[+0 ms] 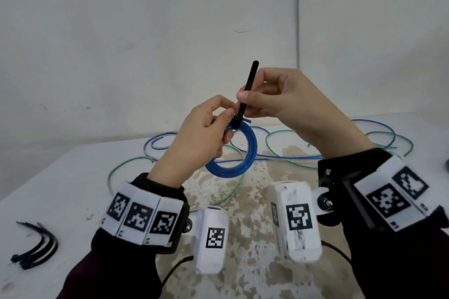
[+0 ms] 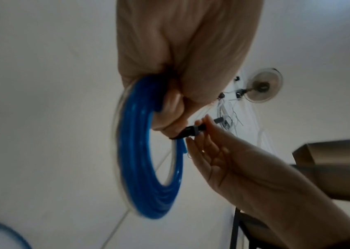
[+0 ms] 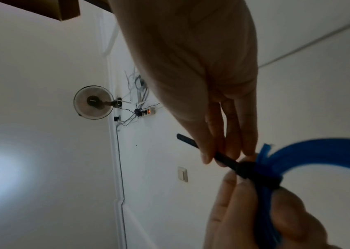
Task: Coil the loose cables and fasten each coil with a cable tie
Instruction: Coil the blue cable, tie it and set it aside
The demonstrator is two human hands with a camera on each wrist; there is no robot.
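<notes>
- Both hands raised above the bench: left hand (image 1: 194, 128) grips the blue coil (image 1: 233, 153) at its top, keeping the loops bunched so they cannot spring apart.
- Right hand (image 1: 286, 109) pinches the tail of the black cable tie (image 1: 247, 90), already looped round the bundle; tail points up, likely for pulling tight.
- Spare cable ties (image 1: 36, 247) lie at near left, within reach.
- Loose blue and green cables (image 1: 291, 153) sprawl on the bench (image 1: 60, 177) behind, not yet coiled.

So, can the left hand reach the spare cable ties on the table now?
Probably not yet: the left hand grips the blue coil. The path to the spare ties looks free.
</notes>
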